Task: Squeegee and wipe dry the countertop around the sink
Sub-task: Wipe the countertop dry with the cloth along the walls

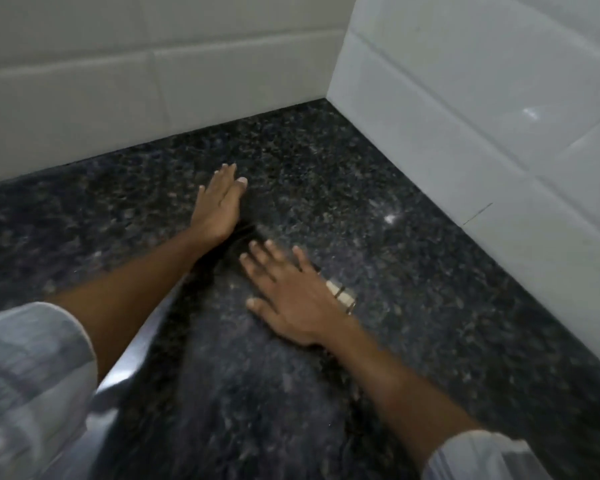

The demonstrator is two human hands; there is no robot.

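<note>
The dark speckled granite countertop [378, 209] fills the view and runs into a corner of white tiled walls. My left hand [219, 202] lies on it with fingers straight and together, pointing toward the back wall. My right hand [291, 296] is spread flat on the counter nearer to me, blurred by motion. A small pale striped thing [342, 294], maybe a cloth or pad, pokes out from under its outer edge. I cannot tell what it is. No squeegee is in view.
The shiny steel rim of the sink [136, 358] shows at the lower left beneath my left forearm. The back wall [118, 98] and the right wall [482, 116] close off the corner. A dark streak [229, 251] lies between my hands.
</note>
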